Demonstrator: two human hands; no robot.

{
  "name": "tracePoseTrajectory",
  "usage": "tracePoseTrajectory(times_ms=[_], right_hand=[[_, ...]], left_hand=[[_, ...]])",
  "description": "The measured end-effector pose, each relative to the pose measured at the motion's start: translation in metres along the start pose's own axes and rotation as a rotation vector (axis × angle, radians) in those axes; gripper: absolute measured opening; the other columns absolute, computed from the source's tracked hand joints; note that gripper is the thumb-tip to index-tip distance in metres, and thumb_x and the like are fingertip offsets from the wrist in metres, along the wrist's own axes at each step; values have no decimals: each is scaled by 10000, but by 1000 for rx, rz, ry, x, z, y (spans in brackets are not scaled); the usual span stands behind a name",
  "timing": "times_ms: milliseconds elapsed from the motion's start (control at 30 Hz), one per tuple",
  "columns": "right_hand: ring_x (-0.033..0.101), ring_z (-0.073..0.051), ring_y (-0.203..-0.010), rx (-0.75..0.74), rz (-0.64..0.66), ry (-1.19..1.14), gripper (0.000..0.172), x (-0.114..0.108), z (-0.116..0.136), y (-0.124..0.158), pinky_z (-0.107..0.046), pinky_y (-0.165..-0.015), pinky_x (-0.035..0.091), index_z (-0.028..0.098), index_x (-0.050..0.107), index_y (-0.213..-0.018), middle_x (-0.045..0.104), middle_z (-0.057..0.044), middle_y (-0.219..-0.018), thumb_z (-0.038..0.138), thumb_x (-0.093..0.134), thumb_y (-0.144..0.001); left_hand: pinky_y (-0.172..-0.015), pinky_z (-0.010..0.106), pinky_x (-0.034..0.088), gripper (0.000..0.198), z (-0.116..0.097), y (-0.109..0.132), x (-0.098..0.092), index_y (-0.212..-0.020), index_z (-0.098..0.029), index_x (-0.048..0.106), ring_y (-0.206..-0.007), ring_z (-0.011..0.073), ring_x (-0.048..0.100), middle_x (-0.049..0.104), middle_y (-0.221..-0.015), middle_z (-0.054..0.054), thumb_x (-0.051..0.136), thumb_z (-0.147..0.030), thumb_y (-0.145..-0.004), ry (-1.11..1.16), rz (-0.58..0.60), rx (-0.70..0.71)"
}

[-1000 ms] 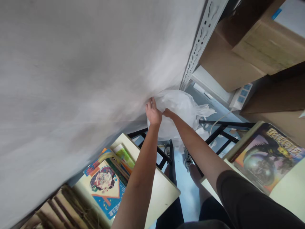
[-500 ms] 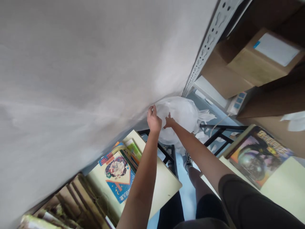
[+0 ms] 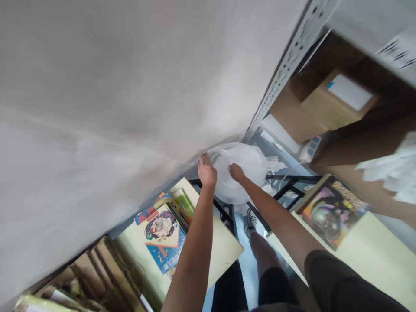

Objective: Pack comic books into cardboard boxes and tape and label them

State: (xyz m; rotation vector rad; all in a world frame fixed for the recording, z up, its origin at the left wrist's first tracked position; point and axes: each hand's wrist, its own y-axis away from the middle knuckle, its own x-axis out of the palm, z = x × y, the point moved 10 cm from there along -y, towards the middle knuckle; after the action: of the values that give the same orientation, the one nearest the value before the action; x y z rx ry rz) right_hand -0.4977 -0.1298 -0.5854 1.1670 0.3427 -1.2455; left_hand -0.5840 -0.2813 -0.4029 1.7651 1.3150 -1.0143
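A white, translucent plastic bag [image 3: 255, 167] bulges low in the corner by the wall, with a gathered tail of loose plastic on its right. At the bag's left edge, close to the wall, my left hand [image 3: 207, 171] has its fingers bent and pinched on the thin plastic. My right hand [image 3: 236, 172] is closed in a fist over the middle of the bag, gripping its film; the fingertips are partly hidden.
Picture books [image 3: 165, 236] lie on a cream tabletop [image 3: 224, 255] to the left, beside old brown volumes [image 3: 104, 268]. Another illustrated book [image 3: 334, 210] rests on the right tabletop. Black metal legs [image 3: 289, 186] flank the bag. Cardboard boxes [image 3: 331, 108] and a power strip [image 3: 310, 149] sit right.
The fingers of my right hand, spread before, have closed over the bag. My left hand stays at its left edge. The view has shifted slightly, showing more white material at the right.
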Motion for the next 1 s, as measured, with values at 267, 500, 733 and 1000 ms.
tracePoseTrajectory(times_ms=[267, 500, 733, 1000], right_hand=[[672, -240, -1128, -17, -139, 72, 342, -137, 40, 116, -297, -1002, 513, 147, 759, -1245, 677, -156, -1310, 122, 496, -1028], [661, -280, -1116, 25, -118, 156, 290, -194, 82, 154, -340, -1021, 490, 133, 774, -1131, 717, -179, -1211, 106, 513, -1006], [663, -282, -1129, 17, -175, 128, 317, -239, 111, 197, -346, -1037, 496, 130, 773, -1138, 722, -170, -1211, 83, 501, -981], [649, -272, -1158, 47, -229, 137, 308, -250, 118, 210, -330, -1063, 486, 138, 757, -1146, 705, -167, -1242, 75, 509, -974]], left_hand=[[-1208, 471, 495, 705, -10, 21, -55, -1596, -124, 565, -1438, 351, 585, 579, -1594, 212, 457, 4, -912, 46, 30, -68], [-1174, 431, 528, 659, -21, 53, -90, -1572, -168, 605, -1395, 317, 629, 614, -1534, 200, 473, -27, -942, 96, 9, -44], [-999, 392, 600, 547, -4, 88, -81, -1359, -176, 759, -1109, 262, 736, 711, -1336, 168, 492, -2, -915, 102, 189, -130], [-1046, 380, 574, 504, 17, 103, -122, -1363, -151, 747, -1195, 276, 714, 705, -1341, 177, 491, -26, -946, 167, 62, -172]])
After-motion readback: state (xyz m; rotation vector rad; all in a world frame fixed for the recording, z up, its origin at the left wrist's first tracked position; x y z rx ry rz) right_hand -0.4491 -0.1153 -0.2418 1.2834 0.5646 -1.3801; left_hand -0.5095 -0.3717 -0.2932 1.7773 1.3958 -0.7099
